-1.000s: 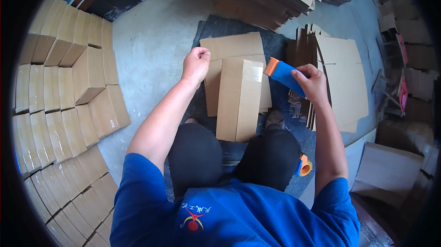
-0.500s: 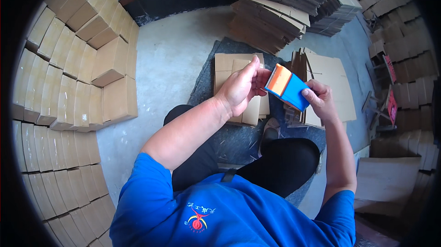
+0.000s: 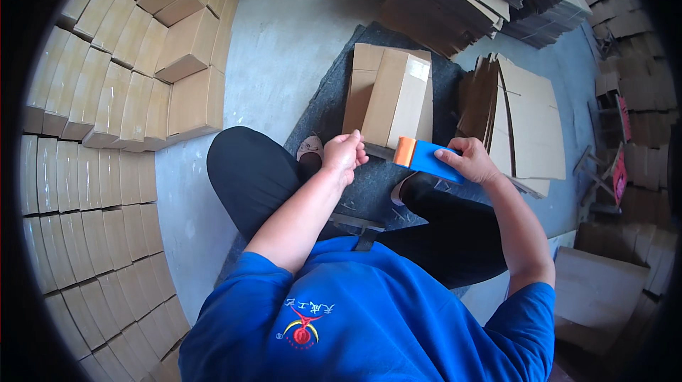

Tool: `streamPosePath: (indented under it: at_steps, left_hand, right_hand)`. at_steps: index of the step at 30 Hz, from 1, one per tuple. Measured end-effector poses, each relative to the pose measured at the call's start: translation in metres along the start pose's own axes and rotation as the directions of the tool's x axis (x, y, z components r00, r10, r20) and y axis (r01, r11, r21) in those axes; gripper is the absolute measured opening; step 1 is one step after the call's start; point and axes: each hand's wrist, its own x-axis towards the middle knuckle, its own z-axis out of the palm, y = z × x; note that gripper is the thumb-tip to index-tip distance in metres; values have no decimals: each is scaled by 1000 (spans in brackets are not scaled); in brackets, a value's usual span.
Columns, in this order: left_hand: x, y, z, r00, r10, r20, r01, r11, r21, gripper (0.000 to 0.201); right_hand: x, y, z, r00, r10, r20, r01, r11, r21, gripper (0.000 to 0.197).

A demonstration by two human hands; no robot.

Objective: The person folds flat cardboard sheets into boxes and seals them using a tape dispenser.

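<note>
My right hand [image 3: 470, 160] grips a blue and orange tape dispenser [image 3: 432, 159] by its blue body. The fingers of my left hand [image 3: 346, 156] are pinched together by the near end of a brown cardboard box [image 3: 389, 98]. Between that hand and the dispenser runs a short greyish strip of tape [image 3: 378, 150], its end hidden in my fingers. Flattened cardboard lies beneath the box, which bears a pale patch at its far right corner. Box and cardboard rest on a dark mat [image 3: 320, 108] in front of my knees.
Stacked cartons [image 3: 114, 98] form a wall at the left. Flat cardboard sheets [image 3: 529, 123] are piled right of the box, with taller bundles [image 3: 455, 2] behind. Folding stools with pink-red seats [image 3: 619, 177] and more stacked cardboard [image 3: 643, 123] line the right side.
Both hands have come down toward the near end of the box. My left hand has drawn away from the dispenser's toothed edge and closed. The dispenser has turned and lowered.
</note>
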Motion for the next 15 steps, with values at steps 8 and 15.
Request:
streamPosePath:
  at_steps: [8, 15]
  left_hand:
    - [27, 37, 11, 953, 260, -155, -225, 950, 215, 27]
    - [73, -3, -8, 941, 249, -231, -188, 948, 256, 28]
  right_hand:
    - [15, 21, -1, 992, 1, -128, 12, 994, 105, 46]
    - [39, 35, 9, 993, 31, -113, -28, 999, 31, 49]
